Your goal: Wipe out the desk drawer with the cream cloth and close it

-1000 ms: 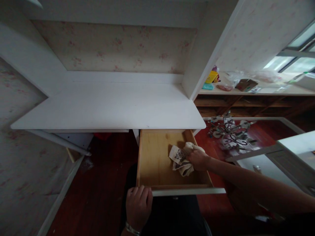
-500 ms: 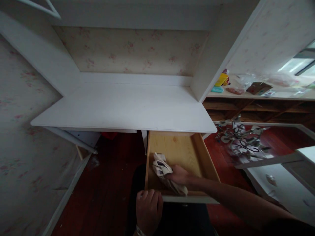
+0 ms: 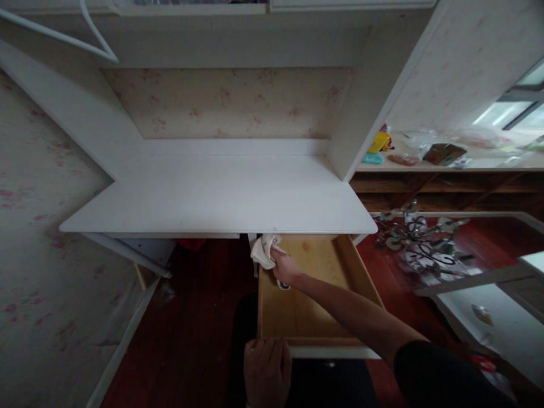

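A chandelier [image 3: 420,233] lies on the red floor [image 3: 178,340].

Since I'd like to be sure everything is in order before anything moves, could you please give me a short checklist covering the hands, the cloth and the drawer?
1. Cloth gripped: ok, bunched in the right hand.
2. Drawer open: ok, pulled out from under the white desk top.
3. Drawer front held: ok, the left hand is curled over its left end.
4. Cloth wholly inside the drawer: not ok, it laps over the left wall near the back.
5. Cloth damp or dry: cannot tell.
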### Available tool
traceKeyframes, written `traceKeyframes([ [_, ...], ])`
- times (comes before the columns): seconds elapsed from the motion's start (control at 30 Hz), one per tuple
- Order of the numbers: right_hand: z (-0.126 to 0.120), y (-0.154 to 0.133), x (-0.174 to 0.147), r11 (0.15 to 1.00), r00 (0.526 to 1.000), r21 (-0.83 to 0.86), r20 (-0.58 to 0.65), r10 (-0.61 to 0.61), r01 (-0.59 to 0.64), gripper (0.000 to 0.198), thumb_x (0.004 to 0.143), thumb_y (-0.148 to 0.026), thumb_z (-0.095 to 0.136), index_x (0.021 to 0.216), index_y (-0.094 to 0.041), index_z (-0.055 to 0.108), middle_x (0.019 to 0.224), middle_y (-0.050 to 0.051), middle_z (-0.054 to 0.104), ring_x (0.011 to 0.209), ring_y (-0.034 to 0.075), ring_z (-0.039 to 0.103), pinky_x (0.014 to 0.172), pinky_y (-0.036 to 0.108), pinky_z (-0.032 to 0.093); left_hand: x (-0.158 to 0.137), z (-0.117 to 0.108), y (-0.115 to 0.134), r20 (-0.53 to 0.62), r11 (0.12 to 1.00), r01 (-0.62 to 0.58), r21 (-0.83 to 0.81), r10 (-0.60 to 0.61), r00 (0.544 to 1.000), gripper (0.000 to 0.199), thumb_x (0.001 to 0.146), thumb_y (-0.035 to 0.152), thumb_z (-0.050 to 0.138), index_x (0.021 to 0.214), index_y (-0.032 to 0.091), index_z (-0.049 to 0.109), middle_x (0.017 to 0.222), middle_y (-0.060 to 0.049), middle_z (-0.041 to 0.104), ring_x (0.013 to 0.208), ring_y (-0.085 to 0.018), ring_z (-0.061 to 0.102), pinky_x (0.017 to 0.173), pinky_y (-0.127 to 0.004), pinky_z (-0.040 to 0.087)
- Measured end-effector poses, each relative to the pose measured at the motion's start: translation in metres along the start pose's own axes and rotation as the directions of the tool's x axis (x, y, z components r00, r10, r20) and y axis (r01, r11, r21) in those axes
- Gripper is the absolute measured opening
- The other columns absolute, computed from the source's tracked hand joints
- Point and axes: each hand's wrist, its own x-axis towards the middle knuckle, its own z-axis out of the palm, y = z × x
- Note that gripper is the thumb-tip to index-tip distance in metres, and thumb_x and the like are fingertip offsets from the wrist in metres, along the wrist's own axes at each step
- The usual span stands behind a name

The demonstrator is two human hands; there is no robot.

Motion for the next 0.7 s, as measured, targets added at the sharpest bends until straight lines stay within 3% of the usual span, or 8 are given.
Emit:
traceKeyframes([
  [0.03,-0.004,0.010,-0.004,0.978,0.985,-0.119,0.036,-0.168,0.171,0.052,0.081,-0.013,0.049,0.131,-0.024,0.047,0.138,0.009,0.048,0.128,0.024,0.041,0.104,0.043,0.034,-0.001,0.001,-0.001,-0.009,1.000,-0.002,-0.001,0.002,1.000,0.016,0.086,0.014,0.047,0.077,0.020,0.060,0.066,0.001,0.058,0.066,-0.014,0.051,0.075,-0.035,0.033],
  [0.1,-0.013,0.032,-0.008,0.818,0.877,-0.318,0.164,-0.451,0.480,0.047,0.086,-0.012,0.048,0.130,-0.029,0.049,0.141,0.005,0.045,0.134,0.021,0.032,0.109,0.049,0.023,-0.002,0.003,-0.002,-0.015,1.000,-0.015,0.001,0.015,1.000,0.016,0.085,0.014,0.048,0.078,0.021,0.060,0.069,0.001,0.060,0.067,-0.015,0.051,0.076,-0.036,0.033],
  [0.17,-0.023,0.055,-0.007,0.684,0.797,-0.412,0.260,-0.545,0.602,0.038,0.091,-0.014,0.045,0.125,-0.029,0.054,0.136,0.002,0.050,0.134,0.019,0.033,0.109,0.051,0.022,-0.002,0.004,-0.004,-0.011,0.999,-0.034,0.010,0.034,0.999,0.015,0.085,0.014,0.048,0.078,0.021,0.060,0.069,0.001,0.060,0.067,-0.015,0.051,0.076,-0.036,0.033],
  [0.2,-0.028,0.066,-0.004,0.651,0.787,-0.444,0.294,-0.543,0.615,0.034,0.092,-0.015,0.044,0.121,-0.028,0.057,0.134,0.002,0.053,0.132,0.019,0.036,0.108,0.050,0.025,-0.002,0.004,-0.005,-0.007,0.999,-0.044,0.014,0.044,0.999,0.015,0.085,0.014,0.049,0.077,0.021,0.059,0.068,0.001,0.060,0.066,-0.015,0.051,0.075,-0.035,0.033],
  [0.3,-0.043,0.093,0.003,0.626,0.837,-0.556,0.369,-0.403,0.547,0.028,0.093,-0.016,0.042,0.109,-0.022,0.065,0.128,0.003,0.058,0.123,0.019,0.045,0.106,0.044,0.029,-0.002,0.003,-0.006,0.004,0.998,-0.065,0.023,0.065,0.998,0.017,0.086,0.015,0.048,0.074,0.020,0.058,0.066,0.001,0.058,0.064,-0.014,0.050,0.075,-0.035,0.033],
  [0.4,-0.059,0.111,-0.004,0.625,0.891,-0.638,0.368,-0.266,0.450,0.028,0.090,-0.012,0.044,0.105,-0.017,0.067,0.125,0.006,0.060,0.114,0.020,0.053,0.106,0.041,0.028,-0.001,0.001,-0.004,0.013,0.998,-0.059,0.025,0.059,0.998,0.018,0.087,0.016,0.046,0.074,0.020,0.059,0.066,0.001,0.058,0.065,-0.014,0.049,0.075,-0.035,0.032],
  [0.57,-0.097,0.137,-0.049,0.635,0.941,-0.709,0.325,-0.091,0.306,0.025,0.086,-0.008,0.046,0.094,-0.010,0.070,0.109,0.015,0.066,0.103,0.026,0.058,0.096,0.046,0.037,0.003,-0.003,0.000,0.028,0.997,-0.069,0.045,0.068,0.997,0.019,0.087,0.017,0.047,0.074,0.020,0.060,0.064,0.001,0.056,0.063,-0.014,0.047,0.072,-0.034,0.031],
  [0.7,-0.119,0.139,-0.096,0.626,0.946,-0.749,0.320,0.054,0.218,0.022,0.079,-0.004,0.050,0.079,-0.012,0.071,0.087,0.015,0.069,0.094,0.028,0.061,0.100,0.051,0.030,0.004,-0.005,0.000,0.051,0.995,-0.087,0.055,0.084,0.995,0.020,0.088,0.019,0.047,0.074,0.020,0.061,0.063,0.001,0.056,0.063,-0.013,0.046,0.073,-0.035,0.031],
])
